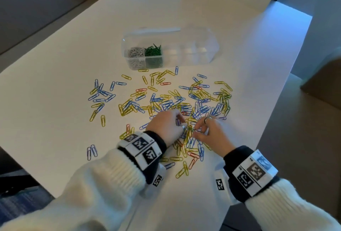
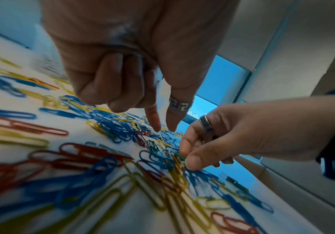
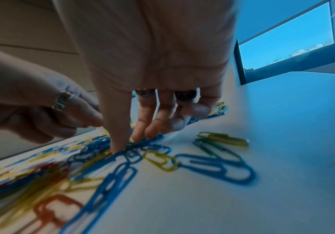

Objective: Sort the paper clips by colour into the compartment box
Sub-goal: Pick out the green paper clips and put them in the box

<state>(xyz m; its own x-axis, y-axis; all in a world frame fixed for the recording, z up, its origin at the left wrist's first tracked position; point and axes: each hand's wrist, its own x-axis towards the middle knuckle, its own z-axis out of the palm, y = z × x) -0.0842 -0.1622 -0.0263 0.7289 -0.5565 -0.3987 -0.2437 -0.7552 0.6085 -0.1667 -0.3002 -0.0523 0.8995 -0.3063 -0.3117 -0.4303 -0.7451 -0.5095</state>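
Head view: loose paper clips (image 1: 166,101) lie scattered on the table (image 1: 55,83), just nearer than the compartment box (image 1: 166,49). Both hands work the pile's near edge; the right hand (image 1: 212,131) pinches at clips, the left hand (image 1: 166,125) points two fingers down, others curled.

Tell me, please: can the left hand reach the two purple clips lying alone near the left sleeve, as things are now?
Probably yes. The two purple clips lie apart on bare table, beside the left sleeve, with nothing over them. The left hand is busy in the main pile and would need to draw back toward them.
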